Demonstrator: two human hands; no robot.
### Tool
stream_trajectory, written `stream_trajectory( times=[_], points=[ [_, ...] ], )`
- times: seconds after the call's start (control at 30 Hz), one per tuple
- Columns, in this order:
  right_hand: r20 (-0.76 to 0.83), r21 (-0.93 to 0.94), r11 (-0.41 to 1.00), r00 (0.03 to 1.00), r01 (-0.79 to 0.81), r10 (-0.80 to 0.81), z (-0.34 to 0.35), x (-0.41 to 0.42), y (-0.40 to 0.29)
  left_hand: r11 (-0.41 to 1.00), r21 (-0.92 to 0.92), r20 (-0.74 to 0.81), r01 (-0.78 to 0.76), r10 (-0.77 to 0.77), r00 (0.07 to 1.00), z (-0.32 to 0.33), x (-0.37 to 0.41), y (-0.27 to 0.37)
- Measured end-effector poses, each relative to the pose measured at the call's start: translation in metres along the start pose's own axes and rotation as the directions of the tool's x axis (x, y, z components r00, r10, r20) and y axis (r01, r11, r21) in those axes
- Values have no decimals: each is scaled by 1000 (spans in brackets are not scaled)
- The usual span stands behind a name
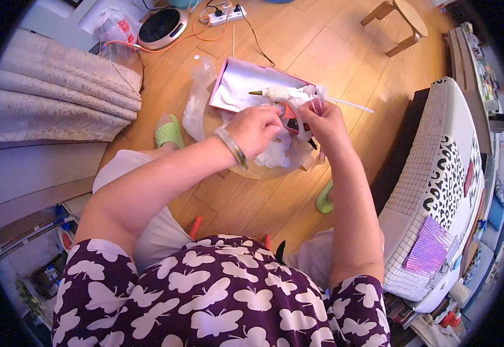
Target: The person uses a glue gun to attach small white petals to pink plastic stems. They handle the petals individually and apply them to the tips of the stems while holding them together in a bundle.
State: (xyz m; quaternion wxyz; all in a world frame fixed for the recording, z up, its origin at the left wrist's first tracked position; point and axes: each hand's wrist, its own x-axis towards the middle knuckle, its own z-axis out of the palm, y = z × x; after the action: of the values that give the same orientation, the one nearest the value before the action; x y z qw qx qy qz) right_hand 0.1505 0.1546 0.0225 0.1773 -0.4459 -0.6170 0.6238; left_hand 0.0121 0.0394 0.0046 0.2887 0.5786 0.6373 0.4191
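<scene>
My right hand (326, 119) pinches a bunch of thin translucent strands (320, 97) that hang below it. Close to its left, my left hand (256, 129) has curled fingers by an orange piece (289, 111); whether it grips that piece is unclear. A hot glue gun (278, 92) with a dark-tipped nozzle lies across a pink-edged box (252, 78) lined with white, and a clear glue stick (351, 105) extends to its right. White petal-like pieces (273, 152) lie on a round board (256, 171) beneath my hands.
Crumpled clear plastic (196, 104) lies left of the box. Beyond are a power strip (227, 16) with cords, a round black-topped appliance (162, 27) and a wooden stool (401, 19). A cloth-covered seat (425, 195) stands at right, a patterned curtain (61, 86) at left.
</scene>
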Motion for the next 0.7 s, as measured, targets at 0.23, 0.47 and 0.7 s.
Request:
stream_trajectory(
  times=[0.23, 0.47, 0.7],
  points=[
    [-40, -81, 997, 999, 12, -16, 6, 2, 7, 978, -178, 57, 108, -99, 993, 19, -16, 21],
    [-83, -64, 997, 995, 43, -49, 8, 3, 12, 973, -228, 51, 41, -30, 998, 37, -19, 24],
    [-86, -136, 988, 993, 66, -79, 6, 3, 13, 968, -226, 148, 114, -81, 986, 32, -17, 32]
  ],
)
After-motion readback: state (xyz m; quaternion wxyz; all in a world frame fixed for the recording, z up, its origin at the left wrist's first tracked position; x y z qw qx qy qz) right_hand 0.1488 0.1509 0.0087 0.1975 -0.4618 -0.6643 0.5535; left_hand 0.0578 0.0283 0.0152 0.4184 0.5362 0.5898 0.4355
